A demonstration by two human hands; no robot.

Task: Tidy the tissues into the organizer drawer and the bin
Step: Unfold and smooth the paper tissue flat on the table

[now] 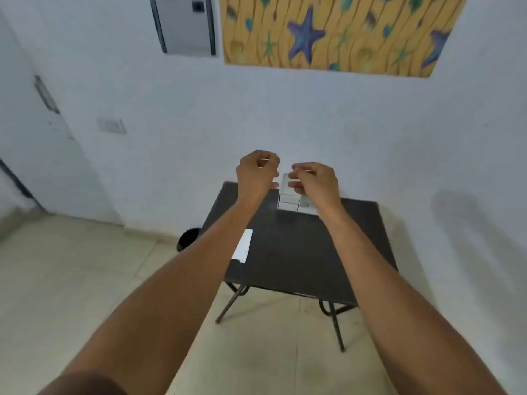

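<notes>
No text or label can be read.

Hands (pixel 285 175) raised above organizer (pixel 291 199), dark table (pixel 299 252)

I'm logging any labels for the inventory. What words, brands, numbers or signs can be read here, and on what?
None can be read.
Small white plastic organizer on the dark square table: no legible marking, blurred.
White folded tissue: blank.
Yellow starfish-patterned wall picture: pattern only.
Grey wall panel: no readable text.
</notes>
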